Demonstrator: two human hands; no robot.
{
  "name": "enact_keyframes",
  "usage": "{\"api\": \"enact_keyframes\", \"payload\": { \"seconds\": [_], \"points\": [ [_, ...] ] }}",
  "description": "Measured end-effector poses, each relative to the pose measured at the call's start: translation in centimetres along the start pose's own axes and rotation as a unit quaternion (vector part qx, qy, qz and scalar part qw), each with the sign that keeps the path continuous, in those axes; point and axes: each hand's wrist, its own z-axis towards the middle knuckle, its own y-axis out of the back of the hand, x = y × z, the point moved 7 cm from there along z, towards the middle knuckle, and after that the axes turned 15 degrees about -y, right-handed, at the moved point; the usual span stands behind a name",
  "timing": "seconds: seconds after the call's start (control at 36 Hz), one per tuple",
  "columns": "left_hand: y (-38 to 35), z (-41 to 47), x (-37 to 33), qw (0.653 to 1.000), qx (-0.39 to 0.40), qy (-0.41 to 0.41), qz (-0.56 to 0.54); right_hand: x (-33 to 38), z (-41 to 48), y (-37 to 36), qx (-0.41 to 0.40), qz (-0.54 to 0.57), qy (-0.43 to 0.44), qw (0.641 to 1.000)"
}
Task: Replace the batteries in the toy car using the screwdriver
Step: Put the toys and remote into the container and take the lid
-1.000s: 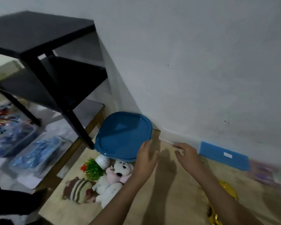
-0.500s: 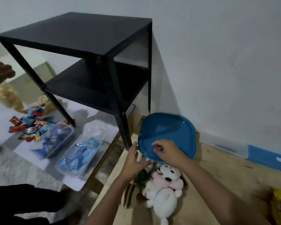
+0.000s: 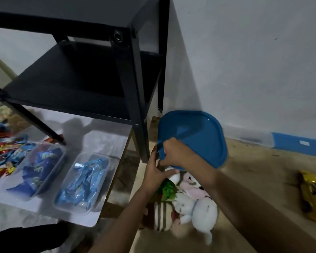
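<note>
View from a person's head, looking down at a pale wooden counter (image 3: 254, 179) set against a white wall.

A glossy yellow thing (image 3: 314, 196) with black patches lies at the counter's right edge, well apart from both hands. It is cut off by the frame and too blurred to tell whether it is the toy car.

At the counter's far left corner a blue lid (image 3: 199, 132), square with rounded corners and a raised rim, stands tilted with its far side higher. The right hand (image 3: 173, 152) is clenched on the lid's near left edge, fingers curled over the rim. The left hand (image 3: 153, 172) is just below it, touching the right hand, with its thumb laid along something small and white under the lid. Its fingers are hidden, so whether it grasps that thing cannot be told.

Between the forearms, along the counter's left edge, lies a pile of plush toys (image 3: 192, 203): white, pink and a brown-striped one. A small green plant (image 3: 167, 189) sits among them.

A flat blue box (image 3: 297, 144) lies along the wall at the counter's far right.

Left of the counter a black shelf (image 3: 91, 79) stands over a white sheet (image 3: 102, 137). On the sheet are two clear trays (image 3: 82, 181) of blue-wrapped sweets, with loose red and blue wrappers (image 3: 2, 152) at the far left.
</note>
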Motion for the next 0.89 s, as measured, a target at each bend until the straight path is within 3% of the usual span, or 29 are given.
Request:
{"api": "enact_keyframes", "payload": {
  "seconds": [0.44, 0.89],
  "points": [
    [-0.1, 0.7, 0.5, 0.998, 0.045, 0.024, -0.026, -0.8, -1.8, 3.9, -0.057, 0.096, -0.048, 0.993],
    [-1.3, 0.6, -0.6, 0.999, -0.029, 0.024, 0.025, -7.7, -12.1, 8.9, -0.157, 0.171, -0.134, 0.963]
  ]
}}
